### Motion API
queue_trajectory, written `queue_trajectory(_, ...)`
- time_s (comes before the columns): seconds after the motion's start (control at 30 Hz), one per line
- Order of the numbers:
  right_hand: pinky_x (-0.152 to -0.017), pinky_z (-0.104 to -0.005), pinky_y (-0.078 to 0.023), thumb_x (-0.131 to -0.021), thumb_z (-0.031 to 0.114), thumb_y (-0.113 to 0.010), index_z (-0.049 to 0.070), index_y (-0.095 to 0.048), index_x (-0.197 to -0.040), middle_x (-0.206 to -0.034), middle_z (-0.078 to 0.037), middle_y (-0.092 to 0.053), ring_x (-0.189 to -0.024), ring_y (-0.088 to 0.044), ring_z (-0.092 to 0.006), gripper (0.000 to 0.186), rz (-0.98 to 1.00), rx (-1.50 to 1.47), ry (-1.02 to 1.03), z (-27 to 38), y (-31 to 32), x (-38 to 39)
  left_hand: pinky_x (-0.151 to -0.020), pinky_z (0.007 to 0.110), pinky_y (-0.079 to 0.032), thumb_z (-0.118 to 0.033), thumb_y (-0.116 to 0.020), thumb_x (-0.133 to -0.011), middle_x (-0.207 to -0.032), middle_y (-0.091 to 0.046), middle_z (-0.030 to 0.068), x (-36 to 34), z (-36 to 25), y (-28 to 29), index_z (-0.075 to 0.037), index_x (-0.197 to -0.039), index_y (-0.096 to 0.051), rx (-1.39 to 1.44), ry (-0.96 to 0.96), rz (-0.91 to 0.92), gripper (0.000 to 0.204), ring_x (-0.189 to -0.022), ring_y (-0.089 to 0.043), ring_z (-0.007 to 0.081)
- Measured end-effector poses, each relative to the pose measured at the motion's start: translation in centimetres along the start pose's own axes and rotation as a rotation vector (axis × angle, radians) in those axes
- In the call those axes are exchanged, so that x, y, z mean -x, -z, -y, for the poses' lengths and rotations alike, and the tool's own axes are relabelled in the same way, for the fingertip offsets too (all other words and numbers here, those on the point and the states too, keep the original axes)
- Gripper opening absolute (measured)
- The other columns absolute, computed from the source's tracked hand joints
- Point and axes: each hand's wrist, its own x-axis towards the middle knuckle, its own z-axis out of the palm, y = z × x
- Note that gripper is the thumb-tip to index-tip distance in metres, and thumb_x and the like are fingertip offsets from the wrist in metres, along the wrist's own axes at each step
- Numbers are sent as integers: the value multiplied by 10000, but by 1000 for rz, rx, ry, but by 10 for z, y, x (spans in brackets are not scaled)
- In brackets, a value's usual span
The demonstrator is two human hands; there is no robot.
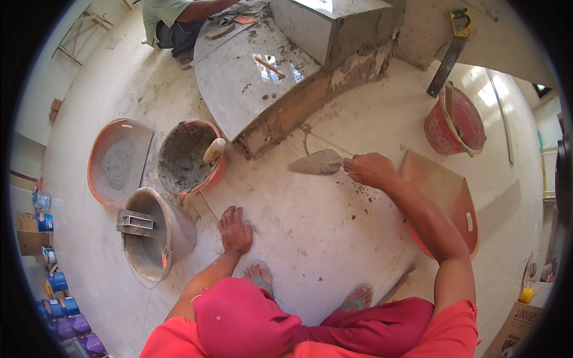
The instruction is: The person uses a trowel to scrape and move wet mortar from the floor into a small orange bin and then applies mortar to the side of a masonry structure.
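My right hand [365,168] grips a pointing trowel [316,162] by its handle, its grey-stained blade held over the pale floor. My left hand [237,231] rests on the floor with fingers apart, beside a grey bucket [179,232] that has a metal float tool [128,221] across its rim. Beyond that hand is an orange bucket [178,164] of wet grey mortar with a handled tool [213,150] in it. An orange tray [95,173] holding grey powder lies to its left; another orange tray [440,188] lies under my right arm.
A raised step [328,89] with a loose glossy tile [233,83] stands ahead, beside a crouching co-worker [170,18]. At the right are a red bucket [440,128], a handsaw [447,59] and a long metal bar [501,119]. Paint cans [57,280] line the left wall; a carton [516,322] sits lower right.
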Motion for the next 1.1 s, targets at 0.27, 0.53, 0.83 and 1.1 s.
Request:
queue_trajectory(0.27, -801, -548, -616, -941, 238, -600, 196, -715, -1204, -1001, -156, -774, -946, -763, -392, 290, 464, -109, 329, 91, -38, 51, -1155, 544, -316, -249, -611, -927, -1497, -500, 187, 1, 2, 1, -56, -1416, -586, -1, 38, 51, 526, -1399, -442, 391)
queue_trajectory(0.53, -786, -537, -618, -957, 230, -599, 173, -704, -1257, -983, -188, -772, -906, -767, -382, 322, 193, -96, 36, 44, -30, -3, -1149, 544, -316, -229, -599, -926, -1474, -504, 195, 0, 1, 1, -52, -1410, -564, -1, 13, 18, 517, -1378, -453, 401)
queue_trajectory(0.83, -866, -564, -577, -1050, 302, -605, -46, -516, -1368, -981, -296, -734, -959, -719, -500, 480, -236, -419, -159, 9, -73, 15, -1154, 546, -318, -242, -610, -929, -1495, -501, 190, -1, 1, -1, -57, -1425, -569, 14, 25, 32, 532, -1392, -450, 398)
queue_trajectory(1.1, -1036, -553, -519, -1033, 338, -594, -103, -386, -1398, -1158, -419, -671, -1156, -669, -548, 609, -41, -1019, -654, 59, -123, 106, -1149, 543, -328, -233, -617, -921, -1487, -508, 191, 0, -3, -5, -56, -1424, -560, -12, 12, 12, 536, -1390, -456, 398)
